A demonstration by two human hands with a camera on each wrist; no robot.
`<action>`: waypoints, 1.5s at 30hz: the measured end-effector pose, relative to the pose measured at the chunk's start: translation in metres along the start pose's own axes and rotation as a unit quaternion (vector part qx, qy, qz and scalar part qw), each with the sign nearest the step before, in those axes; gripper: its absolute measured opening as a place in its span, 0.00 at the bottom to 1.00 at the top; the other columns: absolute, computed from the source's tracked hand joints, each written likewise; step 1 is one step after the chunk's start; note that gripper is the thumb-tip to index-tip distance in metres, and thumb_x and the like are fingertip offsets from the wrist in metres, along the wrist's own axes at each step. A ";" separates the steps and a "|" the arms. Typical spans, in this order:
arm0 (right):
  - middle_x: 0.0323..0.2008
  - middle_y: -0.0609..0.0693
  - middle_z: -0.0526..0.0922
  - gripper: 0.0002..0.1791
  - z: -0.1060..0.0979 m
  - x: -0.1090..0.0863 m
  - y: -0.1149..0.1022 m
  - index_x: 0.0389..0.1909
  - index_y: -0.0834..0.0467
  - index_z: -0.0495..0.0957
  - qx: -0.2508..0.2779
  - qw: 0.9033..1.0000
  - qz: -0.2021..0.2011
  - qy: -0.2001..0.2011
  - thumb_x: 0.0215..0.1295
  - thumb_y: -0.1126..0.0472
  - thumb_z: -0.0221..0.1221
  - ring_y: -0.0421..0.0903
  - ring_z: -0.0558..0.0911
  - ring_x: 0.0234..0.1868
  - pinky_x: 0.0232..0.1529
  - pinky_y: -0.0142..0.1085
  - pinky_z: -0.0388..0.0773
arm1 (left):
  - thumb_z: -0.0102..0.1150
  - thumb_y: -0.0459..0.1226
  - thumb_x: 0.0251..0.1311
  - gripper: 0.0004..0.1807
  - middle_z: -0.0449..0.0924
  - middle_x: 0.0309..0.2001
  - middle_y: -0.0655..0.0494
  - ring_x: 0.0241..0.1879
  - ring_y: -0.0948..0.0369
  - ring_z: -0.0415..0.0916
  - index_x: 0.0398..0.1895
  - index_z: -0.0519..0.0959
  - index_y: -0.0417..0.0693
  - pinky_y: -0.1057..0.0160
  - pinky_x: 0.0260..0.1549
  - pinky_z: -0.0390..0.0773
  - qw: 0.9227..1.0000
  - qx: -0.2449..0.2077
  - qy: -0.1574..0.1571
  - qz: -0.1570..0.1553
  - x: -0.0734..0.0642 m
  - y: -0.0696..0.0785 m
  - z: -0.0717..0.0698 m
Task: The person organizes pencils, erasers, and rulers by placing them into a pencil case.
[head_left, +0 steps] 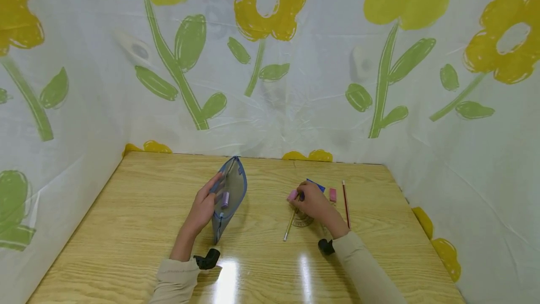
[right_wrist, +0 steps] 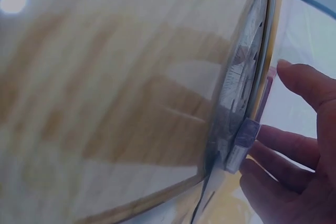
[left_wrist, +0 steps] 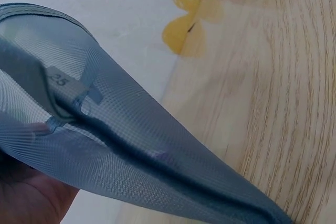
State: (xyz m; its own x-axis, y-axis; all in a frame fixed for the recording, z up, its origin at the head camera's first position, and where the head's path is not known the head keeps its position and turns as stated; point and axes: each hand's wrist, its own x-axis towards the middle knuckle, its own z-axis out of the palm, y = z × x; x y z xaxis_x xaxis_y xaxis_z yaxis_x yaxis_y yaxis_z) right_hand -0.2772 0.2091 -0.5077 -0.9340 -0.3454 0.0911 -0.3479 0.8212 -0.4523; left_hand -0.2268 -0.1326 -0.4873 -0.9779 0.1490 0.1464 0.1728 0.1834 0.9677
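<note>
My left hand (head_left: 202, 210) grips a blue-edged mesh zip pouch (head_left: 237, 191) by its left side, holding it tilted with its mouth spread. Inside the pouch lies a small purple block (head_left: 225, 199), like an eraser. My right hand (head_left: 314, 201) pinches a pink eraser (head_left: 292, 195) low over the table. A yellow pencil (head_left: 289, 225) runs under the right fingers, across a clear protractor (head_left: 303, 222) with printed markings. In the right wrist view, a purple-and-white block (right_wrist: 244, 142) sits by the fingertips, beside the pencil.
Beyond the right hand lies a flat blue item (head_left: 316, 184), partly hidden. Another pink eraser (head_left: 333, 194) and a red pencil (head_left: 346, 203) are to its right. The wooden table (head_left: 139, 210) is bounded by flower-printed cloth (head_left: 312, 107) at the back and both sides.
</note>
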 end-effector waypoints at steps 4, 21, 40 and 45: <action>0.46 0.57 0.82 0.13 0.000 0.002 -0.002 0.32 0.59 0.84 -0.018 1.000 0.000 -0.002 0.62 0.53 0.71 0.51 0.81 0.45 0.44 0.43 0.83 | 0.26 0.25 0.70 0.33 0.48 0.80 0.37 0.67 0.43 0.58 0.80 0.53 0.38 0.47 0.55 0.64 1.000 0.003 0.004 0.000 0.000 0.000 0.000; 0.48 0.57 0.82 0.26 0.000 0.006 -0.003 0.45 0.64 0.83 -0.005 1.000 0.005 0.024 0.54 0.49 0.75 0.42 0.78 0.33 0.34 0.37 0.82 | 0.26 0.24 0.70 0.33 0.48 0.80 0.37 0.75 0.42 0.53 0.80 0.52 0.37 0.46 0.55 0.65 1.000 -0.009 -0.003 0.003 -0.001 -0.001 0.000; 0.51 0.54 0.83 0.26 0.002 0.004 -0.013 0.51 0.58 0.82 0.119 0.992 0.030 0.015 0.51 0.55 0.77 0.49 0.81 0.41 0.39 0.42 0.83 | 0.26 0.24 0.69 0.34 0.49 0.80 0.37 0.78 0.42 0.47 0.80 0.52 0.37 0.44 0.60 0.65 1.000 -0.014 0.005 -0.003 -0.002 -0.001 -0.002; 0.51 0.53 0.83 0.26 0.006 0.004 -0.014 0.52 0.58 0.82 0.150 0.988 0.021 0.018 0.52 0.57 0.76 0.55 0.81 0.54 0.52 0.51 0.83 | 0.25 0.24 0.69 0.34 0.48 0.80 0.36 0.80 0.41 0.41 0.80 0.52 0.38 0.41 0.67 0.63 1.000 -0.018 0.003 -0.001 -0.002 -0.001 -0.003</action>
State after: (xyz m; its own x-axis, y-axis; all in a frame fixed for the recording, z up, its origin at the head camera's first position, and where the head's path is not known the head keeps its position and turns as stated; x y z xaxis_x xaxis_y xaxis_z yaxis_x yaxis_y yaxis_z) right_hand -0.2754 0.1938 -0.5062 -0.9512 -0.2933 0.0961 -0.2744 0.6609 -0.6985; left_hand -0.2249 -0.1361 -0.4881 -0.9792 0.1424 0.1447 0.1656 0.1483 0.9750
